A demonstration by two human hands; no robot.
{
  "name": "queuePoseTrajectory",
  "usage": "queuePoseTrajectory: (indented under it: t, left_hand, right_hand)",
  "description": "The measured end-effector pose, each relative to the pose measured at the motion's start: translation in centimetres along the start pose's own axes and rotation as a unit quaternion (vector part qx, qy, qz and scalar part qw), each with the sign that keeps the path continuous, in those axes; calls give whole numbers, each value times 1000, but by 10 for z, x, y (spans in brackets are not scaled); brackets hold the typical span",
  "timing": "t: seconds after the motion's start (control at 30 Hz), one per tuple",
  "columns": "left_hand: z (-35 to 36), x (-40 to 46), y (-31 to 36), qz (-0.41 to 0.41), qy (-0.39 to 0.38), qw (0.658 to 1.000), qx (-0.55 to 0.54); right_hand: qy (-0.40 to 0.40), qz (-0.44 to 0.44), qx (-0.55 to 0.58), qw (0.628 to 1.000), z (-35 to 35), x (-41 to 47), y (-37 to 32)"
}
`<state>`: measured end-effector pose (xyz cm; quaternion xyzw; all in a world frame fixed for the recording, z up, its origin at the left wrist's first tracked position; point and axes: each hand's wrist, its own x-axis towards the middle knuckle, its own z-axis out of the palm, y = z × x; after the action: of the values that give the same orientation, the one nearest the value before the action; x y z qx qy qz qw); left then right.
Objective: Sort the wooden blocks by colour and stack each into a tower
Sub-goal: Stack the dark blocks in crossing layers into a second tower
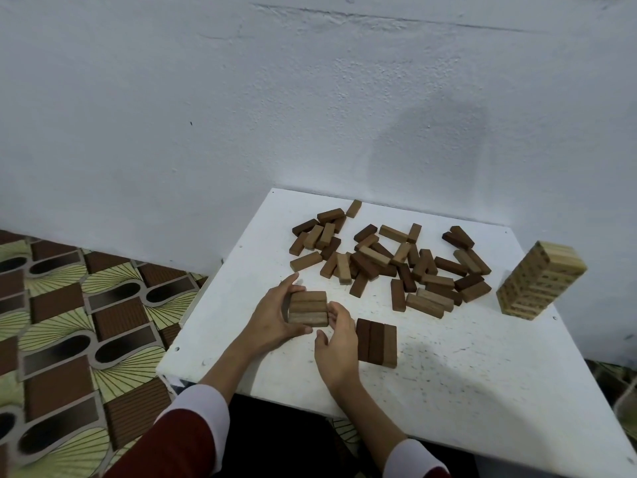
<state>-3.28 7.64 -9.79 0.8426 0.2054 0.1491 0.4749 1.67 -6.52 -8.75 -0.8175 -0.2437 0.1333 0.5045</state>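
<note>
Left hand [272, 319] around 3 rectangular blocks [307, 308]

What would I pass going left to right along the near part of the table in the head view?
Left hand → light brown stack → right hand → dark brown row → pale tower, standing farther back.

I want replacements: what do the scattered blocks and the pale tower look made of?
Scattered blocks: seemingly solid wood, matt, stained dark to mid brown, faint grain visible. Pale tower: seemingly unstained light wood with striped grain and dark marks on its sides, too small to read.
</note>
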Motion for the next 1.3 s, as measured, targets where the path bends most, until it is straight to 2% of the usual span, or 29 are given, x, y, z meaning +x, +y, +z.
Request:
queuePoseTrajectory:
  t: [0.77,1.0,1.17,1.3]
  left_hand:
    - [-4,-3,6,-10,-10,1000,2]
    - [-7,0,19,-41,1,999,-21]
    - [-4,-1,42,-6,10,999,-49]
    - [13,3,65,25,-43,996,-73]
  right_hand:
    - [-2,-7,5,1000,-1,-1,-1]
    - [-45,0,13,999,-9,4,-8]
    - [-100,-25,5,995,-52,16,-23]
    - [-141,-68,-61,986,-98,20,-28]
